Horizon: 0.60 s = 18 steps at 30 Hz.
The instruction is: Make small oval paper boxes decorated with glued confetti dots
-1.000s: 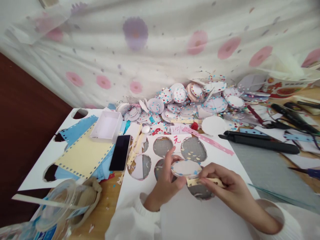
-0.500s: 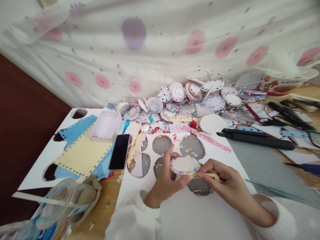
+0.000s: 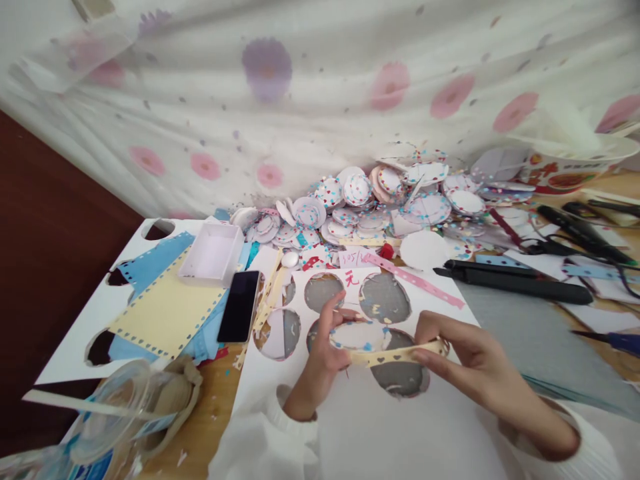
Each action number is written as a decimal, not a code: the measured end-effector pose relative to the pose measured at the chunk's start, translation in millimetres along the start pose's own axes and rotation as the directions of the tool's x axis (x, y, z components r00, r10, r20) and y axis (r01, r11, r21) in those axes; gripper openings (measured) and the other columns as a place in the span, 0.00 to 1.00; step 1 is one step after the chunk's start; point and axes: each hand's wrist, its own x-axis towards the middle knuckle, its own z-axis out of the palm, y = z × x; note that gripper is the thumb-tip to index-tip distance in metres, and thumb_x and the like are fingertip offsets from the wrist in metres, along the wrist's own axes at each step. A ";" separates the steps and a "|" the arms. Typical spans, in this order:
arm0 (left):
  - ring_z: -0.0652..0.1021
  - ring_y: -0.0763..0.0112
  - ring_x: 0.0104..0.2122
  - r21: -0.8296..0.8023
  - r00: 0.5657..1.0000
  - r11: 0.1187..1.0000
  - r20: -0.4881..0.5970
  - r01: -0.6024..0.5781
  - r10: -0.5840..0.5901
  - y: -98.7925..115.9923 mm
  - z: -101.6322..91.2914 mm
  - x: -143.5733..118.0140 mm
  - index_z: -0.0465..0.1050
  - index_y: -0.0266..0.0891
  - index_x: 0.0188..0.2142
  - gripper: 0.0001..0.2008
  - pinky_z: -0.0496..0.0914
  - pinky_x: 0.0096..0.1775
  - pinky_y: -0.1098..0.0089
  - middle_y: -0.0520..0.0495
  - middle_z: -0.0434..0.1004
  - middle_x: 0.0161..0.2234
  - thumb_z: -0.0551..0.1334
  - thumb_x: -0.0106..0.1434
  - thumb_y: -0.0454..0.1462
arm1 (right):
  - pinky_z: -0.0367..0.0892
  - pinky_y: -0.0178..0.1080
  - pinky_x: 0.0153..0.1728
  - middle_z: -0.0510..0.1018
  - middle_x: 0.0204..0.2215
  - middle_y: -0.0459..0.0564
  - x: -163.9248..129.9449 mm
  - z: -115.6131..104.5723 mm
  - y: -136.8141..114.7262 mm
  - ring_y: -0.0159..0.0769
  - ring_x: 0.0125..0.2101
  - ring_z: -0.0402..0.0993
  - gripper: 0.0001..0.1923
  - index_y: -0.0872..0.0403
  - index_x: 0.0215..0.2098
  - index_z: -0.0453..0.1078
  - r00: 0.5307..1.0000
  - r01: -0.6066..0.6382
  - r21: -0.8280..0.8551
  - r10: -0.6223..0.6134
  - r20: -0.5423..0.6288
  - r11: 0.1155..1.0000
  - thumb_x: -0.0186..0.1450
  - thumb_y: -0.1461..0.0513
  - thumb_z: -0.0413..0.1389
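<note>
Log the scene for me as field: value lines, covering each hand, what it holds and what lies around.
Left hand: holding a white disc with coloured flecks on its rim
Right hand: pinching a yellow strip with dark hearts
Strip position: along the disc's near side, reaching the left thumb
Below hands: white sheet with round cut-outs
Behind: heap of discs
Left side: phone, open white box
Right side: long black tool
</note>
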 end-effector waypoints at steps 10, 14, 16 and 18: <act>0.72 0.55 0.46 -0.421 0.992 0.903 0.123 0.085 -0.036 3.5 9.0 -0.6 0.61 0.39 0.58 0.39 0.64 0.49 0.59 0.42 0.72 0.44 0.65 0.48 0.48 | 0.58 0.32 0.23 0.66 0.21 0.42 -5.1 10.2 3.7 0.29 0.23 0.60 0.17 0.53 0.26 0.65 0.948 -0.318 0.525 0.280 0.153 0.789 0.64 0.50 0.58; 0.73 0.53 0.45 -0.487 0.980 0.863 0.194 0.132 -0.041 2.9 11.3 -2.0 0.63 0.36 0.57 0.37 0.65 0.48 0.57 0.40 0.73 0.44 0.62 0.48 0.47 | 0.57 0.33 0.23 0.66 0.22 0.43 -4.5 17.2 -0.8 0.29 0.23 0.59 0.18 0.53 0.25 0.65 0.925 -0.376 0.567 0.335 0.181 0.733 0.62 0.49 0.59; 0.73 0.51 0.45 -0.501 0.978 0.852 0.201 0.151 -0.056 3.0 13.4 -3.0 0.65 0.36 0.56 0.36 0.65 0.48 0.55 0.39 0.73 0.43 0.60 0.48 0.48 | 0.56 0.33 0.23 0.65 0.21 0.42 -4.2 21.4 -0.8 0.28 0.22 0.58 0.19 0.53 0.25 0.64 0.919 -0.389 0.565 0.347 0.186 0.728 0.61 0.49 0.60; 0.73 0.50 0.45 -0.518 0.976 0.838 0.204 0.170 -0.072 3.5 15.2 -3.9 0.66 0.35 0.55 0.36 0.66 0.47 0.55 0.39 0.73 0.43 0.59 0.48 0.48 | 0.54 0.32 0.21 0.64 0.20 0.41 -4.4 25.4 1.2 0.27 0.21 0.56 0.20 0.53 0.24 0.63 0.913 -0.399 0.555 0.368 0.174 0.729 0.59 0.48 0.62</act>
